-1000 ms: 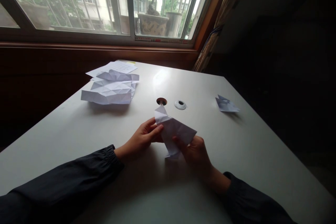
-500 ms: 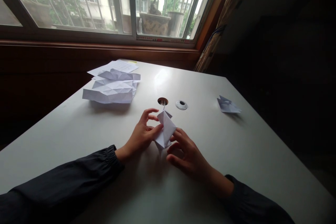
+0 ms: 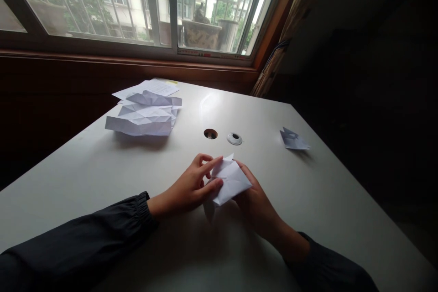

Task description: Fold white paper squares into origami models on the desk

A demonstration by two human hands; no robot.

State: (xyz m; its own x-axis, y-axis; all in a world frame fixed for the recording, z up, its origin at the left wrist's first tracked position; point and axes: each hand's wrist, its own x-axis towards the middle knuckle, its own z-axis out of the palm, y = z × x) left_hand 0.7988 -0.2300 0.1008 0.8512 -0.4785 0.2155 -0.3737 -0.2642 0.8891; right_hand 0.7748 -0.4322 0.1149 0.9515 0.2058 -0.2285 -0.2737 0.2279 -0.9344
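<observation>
A small folded white paper piece (image 3: pixel 230 181) is held just above the white table (image 3: pixel 102 178), near its middle. My left hand (image 3: pixel 191 187) grips its left side, thumb and fingers pinching the paper's edge. My right hand (image 3: pixel 255 200) lies under and behind the piece, fingers curled round its right side. Both arms wear dark sleeves.
A pile of creased white paper sheets (image 3: pixel 145 112) lies at the table's far left. A round cable hole (image 3: pixel 210 133) and its white cap (image 3: pixel 234 138) sit past my hands. Another small folded paper piece (image 3: pixel 293 140) rests at the right. A window (image 3: pixel 137 4) runs behind the table.
The paper was turned from an upright pointed shape to a flatter position, lower and slightly right. My right hand slid under it and both hands closed round it.
</observation>
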